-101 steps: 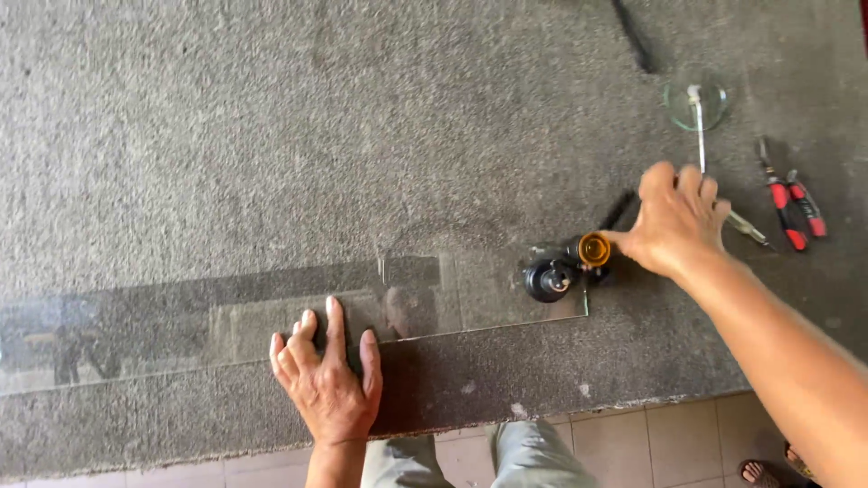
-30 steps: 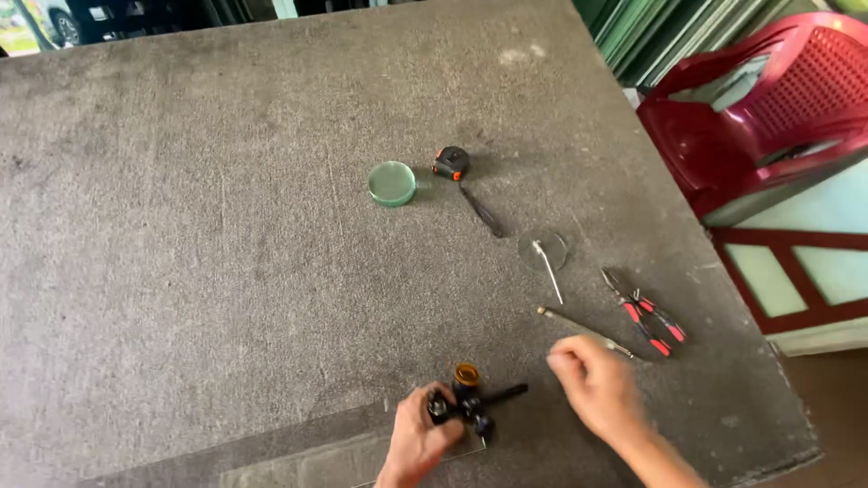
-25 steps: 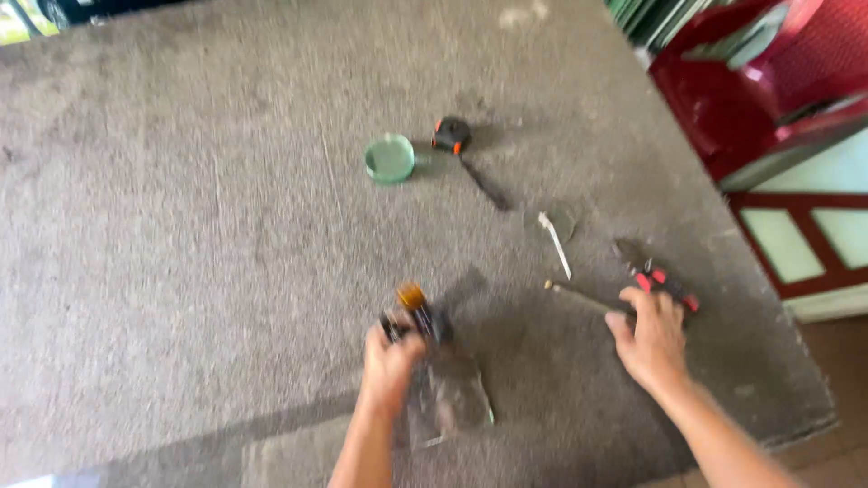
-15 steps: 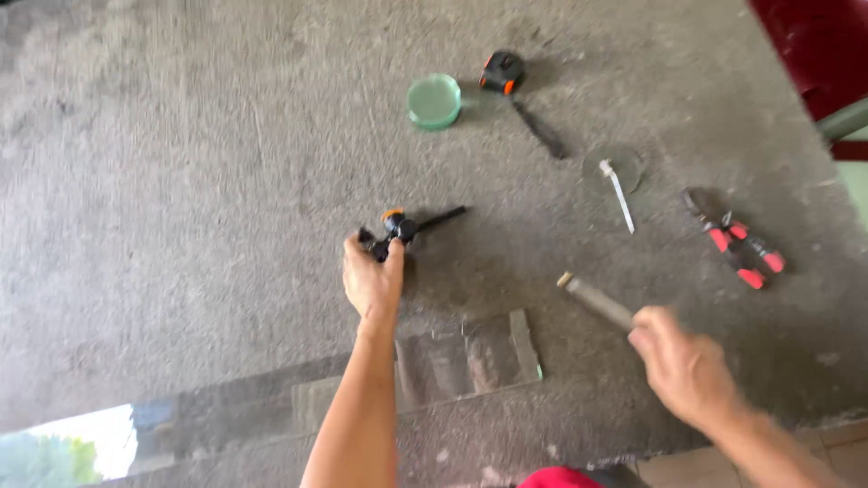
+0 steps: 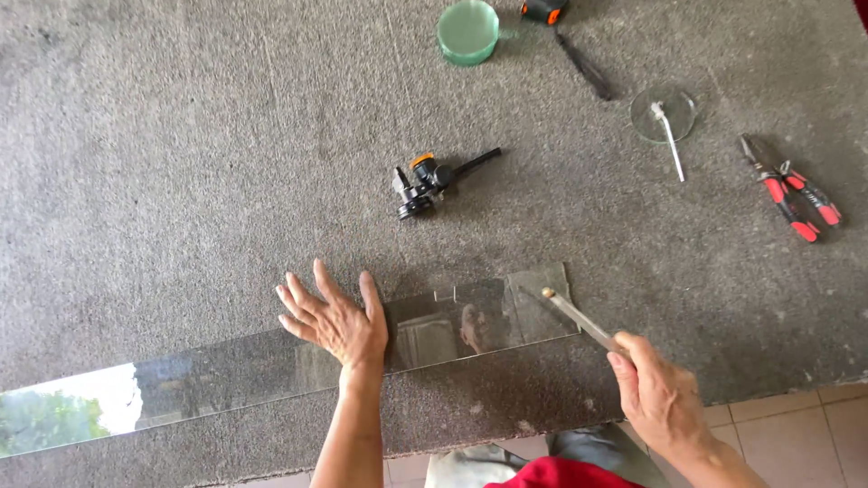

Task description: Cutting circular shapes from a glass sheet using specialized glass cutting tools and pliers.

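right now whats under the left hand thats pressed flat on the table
The long clear glass strip lies under the left hand, on the grey carpeted table. The stretch of glass beneath the palm is covered, so its surface there cannot be seen.

left hand flat on glass strip | right hand holds glass cutter

I see a long clear glass strip lying flat along the table's near edge — a slim metal rod, tilted, its tip over the strip's right end.
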